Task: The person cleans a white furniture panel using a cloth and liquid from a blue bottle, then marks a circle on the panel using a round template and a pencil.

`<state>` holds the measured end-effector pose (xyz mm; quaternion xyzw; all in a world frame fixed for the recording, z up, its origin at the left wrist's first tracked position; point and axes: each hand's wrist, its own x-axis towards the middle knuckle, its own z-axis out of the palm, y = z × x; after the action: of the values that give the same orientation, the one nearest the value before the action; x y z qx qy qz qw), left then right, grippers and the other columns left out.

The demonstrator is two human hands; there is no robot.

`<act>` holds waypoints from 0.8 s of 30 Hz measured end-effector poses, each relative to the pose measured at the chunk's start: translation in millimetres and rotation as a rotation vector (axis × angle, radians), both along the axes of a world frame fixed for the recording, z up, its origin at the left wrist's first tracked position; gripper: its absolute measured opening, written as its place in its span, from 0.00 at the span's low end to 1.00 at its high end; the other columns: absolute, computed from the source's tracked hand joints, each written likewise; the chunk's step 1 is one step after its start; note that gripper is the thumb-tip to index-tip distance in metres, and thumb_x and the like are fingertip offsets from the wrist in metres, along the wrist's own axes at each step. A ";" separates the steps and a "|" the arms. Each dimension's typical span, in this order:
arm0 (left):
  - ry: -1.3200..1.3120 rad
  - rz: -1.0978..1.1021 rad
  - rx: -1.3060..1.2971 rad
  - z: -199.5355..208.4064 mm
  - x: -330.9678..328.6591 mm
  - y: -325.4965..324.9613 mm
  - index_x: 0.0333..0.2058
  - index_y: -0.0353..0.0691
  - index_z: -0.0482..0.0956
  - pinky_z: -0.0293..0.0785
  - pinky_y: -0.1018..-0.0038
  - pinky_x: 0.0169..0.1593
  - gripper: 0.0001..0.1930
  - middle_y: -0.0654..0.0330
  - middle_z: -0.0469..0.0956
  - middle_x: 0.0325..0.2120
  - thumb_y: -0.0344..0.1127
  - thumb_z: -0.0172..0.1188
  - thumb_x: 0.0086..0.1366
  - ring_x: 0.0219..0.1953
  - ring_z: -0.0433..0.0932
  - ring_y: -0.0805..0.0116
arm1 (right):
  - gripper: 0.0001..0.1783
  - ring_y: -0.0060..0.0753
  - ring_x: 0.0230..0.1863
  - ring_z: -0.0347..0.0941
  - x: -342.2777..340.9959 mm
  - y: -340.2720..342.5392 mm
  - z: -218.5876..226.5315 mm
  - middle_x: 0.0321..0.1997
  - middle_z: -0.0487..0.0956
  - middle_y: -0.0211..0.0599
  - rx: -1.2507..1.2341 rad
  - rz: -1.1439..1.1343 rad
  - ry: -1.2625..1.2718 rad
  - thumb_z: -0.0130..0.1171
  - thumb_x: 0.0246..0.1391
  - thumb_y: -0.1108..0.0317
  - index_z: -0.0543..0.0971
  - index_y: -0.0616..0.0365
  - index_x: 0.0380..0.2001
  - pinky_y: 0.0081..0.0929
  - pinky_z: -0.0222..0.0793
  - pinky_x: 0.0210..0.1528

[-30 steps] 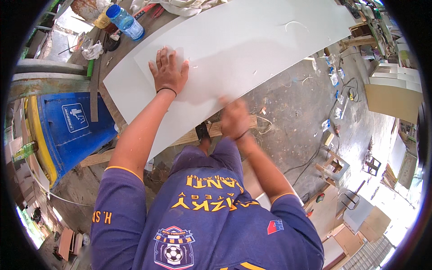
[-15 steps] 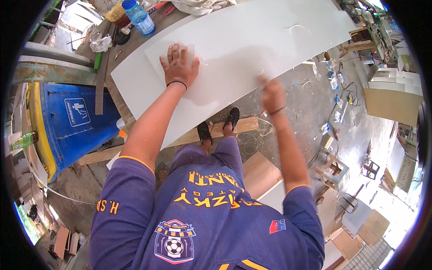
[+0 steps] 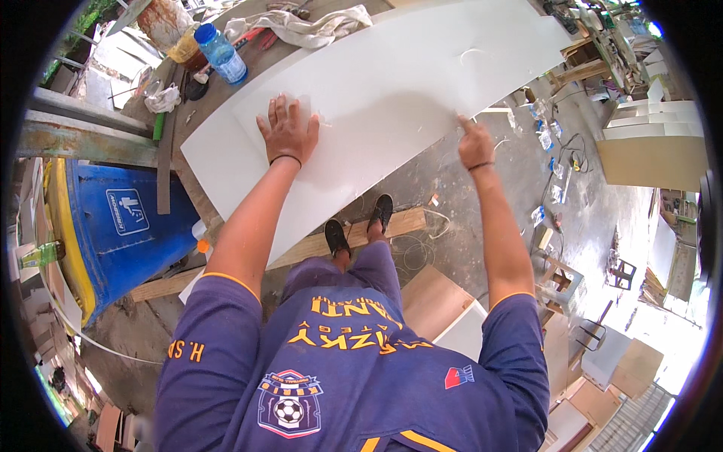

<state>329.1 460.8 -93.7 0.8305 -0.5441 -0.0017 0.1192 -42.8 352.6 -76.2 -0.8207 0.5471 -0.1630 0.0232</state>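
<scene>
A long white panel (image 3: 392, 83) lies across the workbench in front of me. My left hand (image 3: 289, 134) rests flat on its left part, fingers spread, beside a small translucent scrap (image 3: 304, 105). My right hand (image 3: 476, 145) is at the panel's near edge, farther right. Its fingers are curled in, with the index finger stretched toward the edge. Whatever it may hold is too small to make out. A thin curled white strip (image 3: 473, 53) lies on the panel's right part.
At the bench's back left stand a blue-capped bottle (image 3: 223, 56) and a crumpled cloth (image 3: 320, 26). A blue bin (image 3: 128, 233) with a yellow rim is on my left. A wooden beam (image 3: 407, 221) lies by my feet. Cables and plastic scraps (image 3: 544, 139) litter the floor to the right.
My right hand, blurred before, has moved right along the panel's near edge. My left hand keeps its flat hold on the panel. The whole view has shifted slightly.
</scene>
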 end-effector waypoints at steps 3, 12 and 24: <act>-0.011 -0.011 -0.006 -4.1 -1.8 0.7 0.58 0.48 0.63 0.36 0.47 0.67 0.30 0.56 0.52 0.65 0.59 0.43 0.63 0.69 0.44 0.59 | 0.25 0.45 0.36 0.73 51.8 67.7 -19.5 0.31 0.77 0.43 0.054 0.419 -0.270 0.47 0.43 0.79 0.78 0.50 0.46 0.41 0.68 0.40; 0.010 0.014 -0.002 -0.3 1.8 8.2 0.58 0.49 0.63 0.36 0.47 0.67 0.29 0.57 0.52 0.66 0.58 0.43 0.63 0.69 0.44 0.60 | 0.23 0.48 0.32 0.70 86.3 86.7 23.0 0.27 0.73 0.44 0.004 0.276 -0.259 0.49 0.39 0.79 0.79 0.55 0.42 0.41 0.69 0.35; -0.010 0.022 -0.002 -5.8 8.6 8.3 0.59 0.49 0.63 0.35 0.48 0.67 0.30 0.57 0.51 0.66 0.58 0.42 0.63 0.70 0.43 0.59 | 0.28 0.47 0.37 0.72 152.6 189.9 21.5 0.34 0.76 0.42 0.218 0.429 -0.204 0.51 0.38 0.76 0.77 0.46 0.48 0.38 0.72 0.36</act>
<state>337.8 469.2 -99.5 0.8364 -0.5354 0.0044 0.1173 109.8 542.5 -54.6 -0.8900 0.3696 -0.1762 0.2006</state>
